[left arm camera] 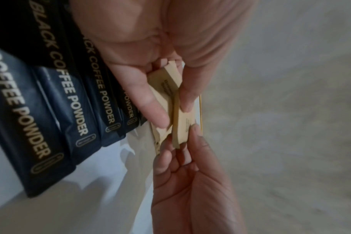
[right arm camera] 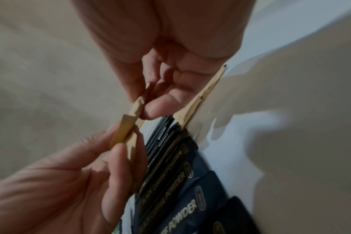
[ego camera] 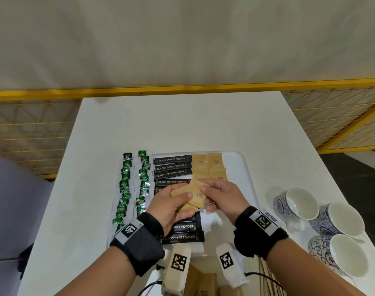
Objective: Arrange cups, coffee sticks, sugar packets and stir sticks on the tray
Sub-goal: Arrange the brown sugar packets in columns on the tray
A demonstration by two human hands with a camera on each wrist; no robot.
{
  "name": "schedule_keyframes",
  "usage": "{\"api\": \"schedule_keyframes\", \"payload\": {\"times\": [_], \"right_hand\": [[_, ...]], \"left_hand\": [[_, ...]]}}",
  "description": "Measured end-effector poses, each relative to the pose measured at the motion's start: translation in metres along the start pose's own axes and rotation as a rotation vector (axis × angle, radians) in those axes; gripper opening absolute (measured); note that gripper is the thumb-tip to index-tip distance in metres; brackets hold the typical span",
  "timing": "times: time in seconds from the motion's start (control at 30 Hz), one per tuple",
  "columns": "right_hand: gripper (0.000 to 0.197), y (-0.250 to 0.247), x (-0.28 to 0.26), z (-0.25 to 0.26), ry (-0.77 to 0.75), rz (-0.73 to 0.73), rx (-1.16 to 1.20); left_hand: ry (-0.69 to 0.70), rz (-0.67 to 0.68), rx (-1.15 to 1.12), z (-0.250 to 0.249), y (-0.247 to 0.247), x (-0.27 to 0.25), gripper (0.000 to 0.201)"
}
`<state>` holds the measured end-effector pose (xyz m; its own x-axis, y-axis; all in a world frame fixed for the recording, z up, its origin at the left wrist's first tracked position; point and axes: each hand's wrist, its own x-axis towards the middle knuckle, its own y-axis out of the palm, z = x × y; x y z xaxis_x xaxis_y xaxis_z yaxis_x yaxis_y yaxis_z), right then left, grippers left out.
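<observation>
- Brown paper sugar packets [ego camera: 195, 194] are sitting fanned between both hands above the tray [ego camera: 244, 167].
- Left hand [ego camera: 171, 207] is pinching the small stack, thumb on top, fingers [left arm camera: 150, 101] beneath.
- Right hand [ego camera: 221, 194] is pinching the top packet's edge between thumb and forefinger.
- Black coffee sticks [ego camera: 172, 165] are lying in a column on the tray under the hands, more sugar packets just beyond.
- Patterned cups [ego camera: 297, 202] are lying at the right, off the tray.

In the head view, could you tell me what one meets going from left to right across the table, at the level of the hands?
Green tea bags → black coffee sticks → left hand → held brown sugar packets → right hand → patterned cups.
</observation>
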<state>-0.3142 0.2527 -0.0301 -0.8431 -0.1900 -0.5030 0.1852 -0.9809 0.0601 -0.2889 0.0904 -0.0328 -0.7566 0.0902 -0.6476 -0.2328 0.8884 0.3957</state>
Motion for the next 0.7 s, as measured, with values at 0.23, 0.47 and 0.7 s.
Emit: {"api": "schedule_keyframes", "payload": {"times": [0.23,0.47,0.7], "right_hand": [[0.024,-0.001,-0.012,-0.001,0.047,0.056,0.039],[0.026,-0.007,-0.019,-0.002,0.000,0.027,0.093],[0.051,-0.011,-0.022,-0.006,-0.202,-0.036,-0.114]], "left_hand": [[0.003,-0.008,-0.070,-0.001,0.000,-0.007,0.029],[0.004,-0.023,-0.014,0.001,0.001,-0.009,0.025],[-0.020,-0.044,-0.017,0.000,0.001,-0.008,0.028]]}}
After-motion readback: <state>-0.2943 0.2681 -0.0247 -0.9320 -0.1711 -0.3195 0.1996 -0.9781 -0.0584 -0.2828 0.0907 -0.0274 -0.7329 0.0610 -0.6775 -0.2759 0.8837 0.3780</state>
